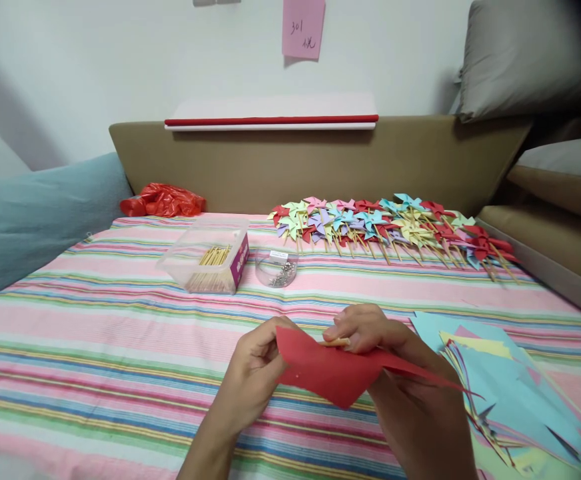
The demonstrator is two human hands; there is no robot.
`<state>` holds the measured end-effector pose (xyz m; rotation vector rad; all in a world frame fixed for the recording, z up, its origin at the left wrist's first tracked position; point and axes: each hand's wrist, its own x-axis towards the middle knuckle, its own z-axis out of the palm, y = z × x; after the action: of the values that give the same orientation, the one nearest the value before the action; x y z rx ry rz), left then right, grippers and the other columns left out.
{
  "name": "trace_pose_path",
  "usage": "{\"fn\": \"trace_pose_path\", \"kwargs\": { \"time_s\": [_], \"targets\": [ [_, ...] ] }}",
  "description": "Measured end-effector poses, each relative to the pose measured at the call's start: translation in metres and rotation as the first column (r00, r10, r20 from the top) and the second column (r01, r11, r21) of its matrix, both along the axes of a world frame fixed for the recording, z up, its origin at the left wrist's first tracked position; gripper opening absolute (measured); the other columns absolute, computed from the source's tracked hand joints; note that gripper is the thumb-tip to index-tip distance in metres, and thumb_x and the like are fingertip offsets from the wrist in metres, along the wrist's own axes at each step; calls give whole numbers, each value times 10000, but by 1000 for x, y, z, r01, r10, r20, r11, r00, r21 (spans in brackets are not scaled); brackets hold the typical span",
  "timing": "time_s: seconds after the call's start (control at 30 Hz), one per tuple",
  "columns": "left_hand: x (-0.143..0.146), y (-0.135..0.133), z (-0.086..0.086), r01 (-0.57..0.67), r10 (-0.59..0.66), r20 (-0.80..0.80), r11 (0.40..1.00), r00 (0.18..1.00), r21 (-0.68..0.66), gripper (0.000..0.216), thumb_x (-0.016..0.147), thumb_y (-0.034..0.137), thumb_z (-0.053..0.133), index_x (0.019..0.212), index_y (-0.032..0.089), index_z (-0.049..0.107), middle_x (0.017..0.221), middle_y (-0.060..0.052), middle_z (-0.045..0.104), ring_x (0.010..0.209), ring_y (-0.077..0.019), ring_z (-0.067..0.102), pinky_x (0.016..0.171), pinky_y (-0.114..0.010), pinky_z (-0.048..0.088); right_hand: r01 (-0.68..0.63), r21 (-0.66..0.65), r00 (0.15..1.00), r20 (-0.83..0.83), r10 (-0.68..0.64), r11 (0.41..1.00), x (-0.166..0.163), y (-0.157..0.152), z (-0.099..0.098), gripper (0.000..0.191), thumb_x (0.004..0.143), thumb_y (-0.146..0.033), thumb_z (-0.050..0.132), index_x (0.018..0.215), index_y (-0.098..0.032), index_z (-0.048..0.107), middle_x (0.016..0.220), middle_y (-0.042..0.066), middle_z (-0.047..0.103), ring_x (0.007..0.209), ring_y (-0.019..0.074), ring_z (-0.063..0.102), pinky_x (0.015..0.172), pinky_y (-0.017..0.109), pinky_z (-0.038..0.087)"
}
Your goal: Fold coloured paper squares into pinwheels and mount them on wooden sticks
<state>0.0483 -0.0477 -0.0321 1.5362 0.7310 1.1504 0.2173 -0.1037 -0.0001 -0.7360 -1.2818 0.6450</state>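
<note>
Both my hands hold a red paper sheet [328, 370] just above the striped cloth. My left hand [253, 373] pinches its left corner, fingers closed. My right hand [375, 347] grips the sheet from the right and also presses a thin wooden stick [337, 342] against its top edge with the fingertips. The sheet's right part trails off in a thin pointed strip past my right wrist.
A stack of cut coloured papers [510, 387] lies at my right. Farther back stand a clear box of wooden sticks [210, 261], a small clear tub of pins [276, 268] and a row of several finished paper pinwheels [390, 227]. A red plastic bag [163, 199] lies at the back left.
</note>
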Motion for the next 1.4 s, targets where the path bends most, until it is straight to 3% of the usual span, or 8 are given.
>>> {"fn": "trace_pose_path", "kwargs": {
  "time_s": [0.23, 0.4, 0.7, 0.9, 1.1, 1.27, 1.33, 1.4],
  "targets": [
    [-5, 2, 2, 149, -143, 110, 987, 984, -52, 97, 849, 320, 758, 852, 223, 753, 810, -49, 722, 747, -178, 650, 693, -275, 516, -26, 24, 998, -49, 28, 999, -1, 0, -1, 82, 902, -212, 702, 936, -287, 709, 883, 18, 755, 892, 210, 661, 902, 406, 527],
    [-7, 4, 1, 162, -156, 108, 986, 982, -48, 43, 828, 249, 778, 845, 219, 753, 798, -42, 725, 733, -166, 641, 682, -261, 507, -90, 43, 992, -84, 94, 995, -2, 2, -4, 112, 906, -178, 693, 949, -282, 697, 901, 8, 752, 897, 184, 647, 864, 356, 536],
    [-5, 1, 8, 197, -189, 90, 976, 978, -90, 122, 863, 320, 748, 831, 202, 740, 773, -23, 697, 710, -132, 601, 653, -225, 460, -152, -6, 974, -169, 149, 988, -1, 3, -12, 99, 935, -186, 657, 964, -274, 690, 918, 16, 718, 898, 158, 660, 779, 295, 561],
    [3, 0, 12, 188, -208, -84, 961, 975, -203, 184, 944, 359, 641, 952, 198, 729, 825, -24, 702, 606, -94, 487, 559, -217, 376, -14, -311, 905, -408, -120, 950, -1, 13, -23, 156, 814, -299, 804, 936, -242, 726, 902, 18, 751, 875, 191, 692, 791, 337, 547],
    [9, 0, 9, 305, -344, -68, 895, 936, -326, 238, 960, 397, 605, 1023, 173, 657, 841, -46, 714, 638, -116, 551, 601, -237, 432, -103, -516, 832, -514, -211, 850, 3, 18, -19, 349, 716, -386, 871, 975, -218, 709, 942, 20, 756, 892, 177, 680, 820, 311, 524],
    [21, -3, 3, 243, -238, 60, 889, 969, -389, 245, 938, 399, 640, 931, 157, 684, 880, -66, 738, 753, -149, 640, 728, -254, 486, -49, -618, 852, -436, -290, 784, 9, 21, -18, 524, 810, -669, 668, 1092, -227, 641, 991, 62, 745, 898, 231, 697, 796, 367, 549],
    [27, -2, -3, 148, -92, 150, 898, 984, -415, 237, 930, 395, 657, 953, 165, 712, 919, -65, 750, 877, -162, 654, 840, -250, 487, 64, -681, 930, -224, -291, 730, 9, 21, -24, 570, 831, -745, 563, 1018, -215, 658, 952, 69, 735, 891, 239, 687, 794, 368, 539],
    [32, -1, -8, 63, 59, 245, 884, 968, -464, 230, 886, 389, 716, 963, 173, 731, 951, -57, 753, 925, -159, 650, 874, -236, 486, 136, -698, 990, 63, -129, 703, 4, 20, -30, 522, 847, -717, 563, 863, -204, 657, 840, 52, 708, 813, 222, 662, 742, 337, 510]
  ]
}}
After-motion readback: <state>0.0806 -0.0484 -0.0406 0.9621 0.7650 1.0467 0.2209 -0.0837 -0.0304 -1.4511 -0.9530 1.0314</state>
